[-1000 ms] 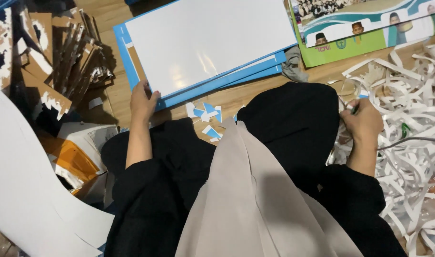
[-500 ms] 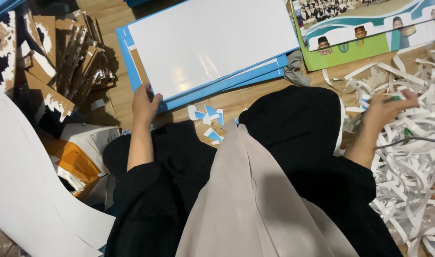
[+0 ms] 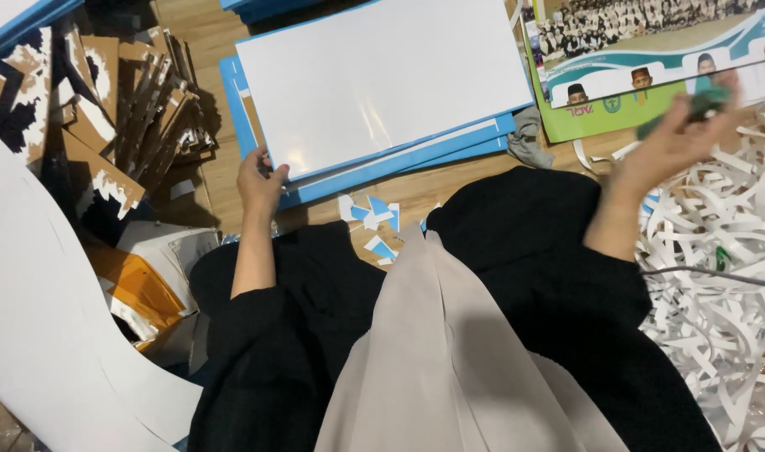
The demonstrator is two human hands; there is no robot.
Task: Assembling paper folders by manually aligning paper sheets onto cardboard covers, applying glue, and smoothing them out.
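Observation:
My left hand (image 3: pixel 261 182) rests on the near left corner of a large glossy white sheet (image 3: pixel 382 79), fingers pressing its edge. That sheet lies on a stack of blue boards (image 3: pixel 399 163) on the wooden floor. My right hand (image 3: pixel 675 138) is raised at the right, blurred, fingers closed on a small dark green object (image 3: pixel 707 99) whose kind I cannot tell. Below that hand spreads a heap of white paper strips (image 3: pixel 717 251). Small blue and white paper scraps (image 3: pixel 370 219) lie in front of my lap.
Torn brown cardboard pieces (image 3: pixel 106 109) pile up at the left. A big curved white sheet (image 3: pixel 39 318) covers the lower left, beside an orange and white box (image 3: pixel 148 289). A printed green poster (image 3: pixel 642 59) lies top right, and a grey cloth (image 3: pixel 529 138) next to the boards.
My right hand has risen from the paper strips and swung up to the right, with a small dark object in it. My left hand has stayed on the sheet's corner.

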